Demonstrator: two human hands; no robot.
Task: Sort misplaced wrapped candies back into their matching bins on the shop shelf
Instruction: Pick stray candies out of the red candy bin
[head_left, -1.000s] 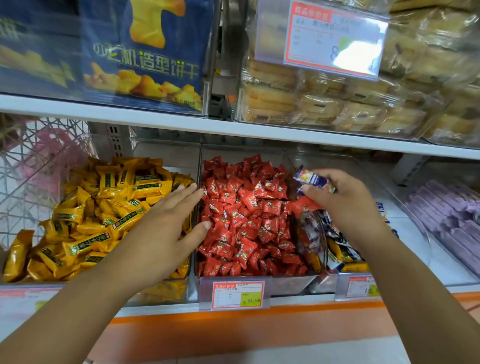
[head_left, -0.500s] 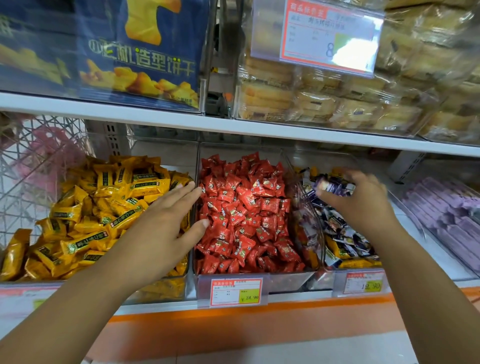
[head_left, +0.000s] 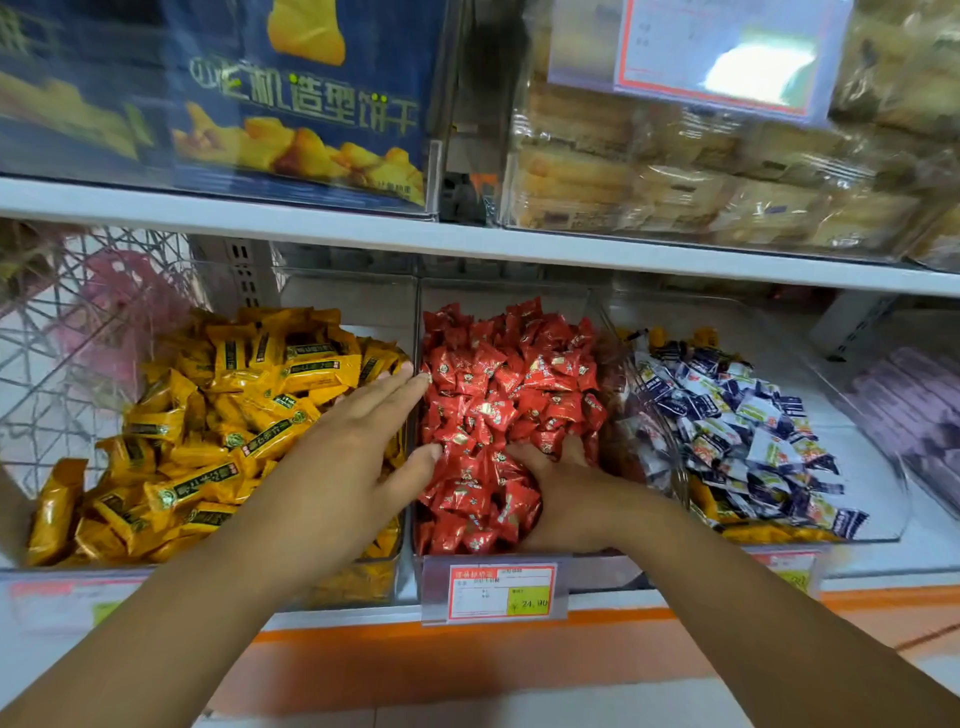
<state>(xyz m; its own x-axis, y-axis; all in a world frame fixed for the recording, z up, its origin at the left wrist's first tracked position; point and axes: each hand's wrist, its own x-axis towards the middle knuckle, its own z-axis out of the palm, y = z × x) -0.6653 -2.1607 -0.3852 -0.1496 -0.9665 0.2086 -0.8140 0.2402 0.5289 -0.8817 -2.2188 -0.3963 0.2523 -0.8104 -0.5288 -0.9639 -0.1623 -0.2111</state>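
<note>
A white shelf (head_left: 363, 236) runs across the whole frame. Above it, in the upper left, stands a blue biscuit box (head_left: 306, 104). In the upper right is a clear case of wrapped pastries (head_left: 675, 176).

Below the shelf, three clear bins sit side by side. The left bin (head_left: 358, 577) holds a heap of yellow candies (head_left: 218, 415). The middle bin (head_left: 417, 312) is full of red candies (head_left: 498, 384). The right bin (head_left: 878, 467) holds blue-and-white candies (head_left: 743, 431), and a few stray yellow wrappers (head_left: 763, 532) lie along its front edge. At the far right are blurred purple packs (head_left: 914, 405), and at the far left a wire basket (head_left: 78, 322).

Both forearms reach up from the bottom of the frame. The left hand (head_left: 353, 457) lies flat, palm down, fingers straight and close together. It is over the wall between the yellow and red bins, with its fingertips (head_left: 423, 378) touching the red candies, and it holds nothing.

The right hand (head_left: 571, 499) is pushed palm down into the lower right of the red heap. Its fingers are buried among the wrappers, so I cannot tell whether it grips a candy.

A red-bordered price tag (head_left: 498, 592) hangs on the front of the middle bin, just below that hand.
</note>
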